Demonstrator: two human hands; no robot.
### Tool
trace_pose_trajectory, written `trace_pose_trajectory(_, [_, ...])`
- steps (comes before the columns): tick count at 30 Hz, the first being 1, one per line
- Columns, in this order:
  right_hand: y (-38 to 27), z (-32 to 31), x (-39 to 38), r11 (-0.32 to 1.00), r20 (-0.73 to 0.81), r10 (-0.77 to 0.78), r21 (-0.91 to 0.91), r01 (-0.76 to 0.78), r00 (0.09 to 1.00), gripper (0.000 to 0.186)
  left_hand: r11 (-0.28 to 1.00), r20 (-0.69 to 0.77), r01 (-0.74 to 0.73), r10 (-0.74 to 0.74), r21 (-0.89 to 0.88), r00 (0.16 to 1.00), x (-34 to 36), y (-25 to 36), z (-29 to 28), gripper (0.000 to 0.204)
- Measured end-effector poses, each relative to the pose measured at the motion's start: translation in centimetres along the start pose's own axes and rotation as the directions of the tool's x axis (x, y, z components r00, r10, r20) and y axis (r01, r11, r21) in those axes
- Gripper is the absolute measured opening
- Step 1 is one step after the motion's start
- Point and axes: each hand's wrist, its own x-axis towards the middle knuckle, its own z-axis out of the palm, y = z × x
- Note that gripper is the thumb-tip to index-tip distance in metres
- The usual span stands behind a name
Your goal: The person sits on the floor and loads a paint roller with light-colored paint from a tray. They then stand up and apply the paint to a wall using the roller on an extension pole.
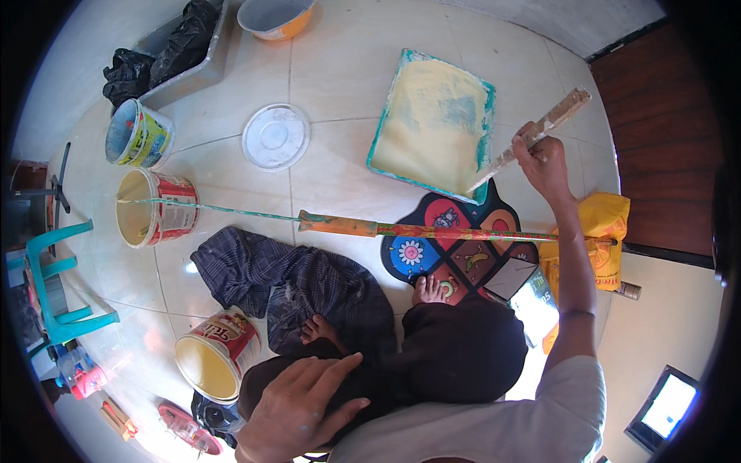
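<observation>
My right hand (pixel 546 165) is closed around a paint-crusted wooden stick (pixel 570 108). The stick slants down to the left, and its lower end reaches the near right corner of a teal-rimmed tray (pixel 492 108). Cream paint (pixel 417 143) covers most of the tray's bottom, with bluish streaks near its right side. My left hand (pixel 297 405) lies on my dark-clothed knee, fingers stretched and holding nothing. Between me and the tray, a long pole with an orange grip (pixel 336 224) crosses from a red-and-white bucket (pixel 171 207) to a yellow bag (pixel 603 220).
A patterned mat (pixel 411 253) lies under the pole, beside a crumpled dark checked cloth (pixel 297 270). Left stand a yellow-green pail (pixel 150 139), another cream-stained bucket (pixel 235 339) and a teal chair (pixel 58 231). A white lid (pixel 276 137) and an orange basin (pixel 287 29) are farther off.
</observation>
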Motion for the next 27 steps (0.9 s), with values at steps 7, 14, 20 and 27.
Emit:
trace_pose_trajectory(7, [-3.5,4.7,4.1,0.999,0.071,-0.038,0.013,0.037,0.997,0.024,0.999,0.008,-0.017,0.017,0.038,1.000,-0.3,0.3,0.0,0.048])
trace_pose_trajectory(14, [-2.6,8.2,6.9,0.966,-0.034,0.036,0.257,-0.026,0.999,0.029,0.999,0.009,0.006,-0.006,0.050,1.000,-0.3,0.5,0.1,0.048])
trace_pose_trajectory(20, [4.1,7.7,6.8,0.948,-0.116,0.138,0.304,-0.097,0.984,0.024,0.999,0.026,0.021,-0.022,0.036,0.999,0.2,0.3,0.0,0.048])
trace_pose_trajectory(27, [9.0,3.8,1.9,0.849,-0.354,0.399,0.491,-0.195,0.846,0.026,0.999,0.024,0.020,-0.021,0.029,0.999,0.4,0.2,-0.2,0.047])
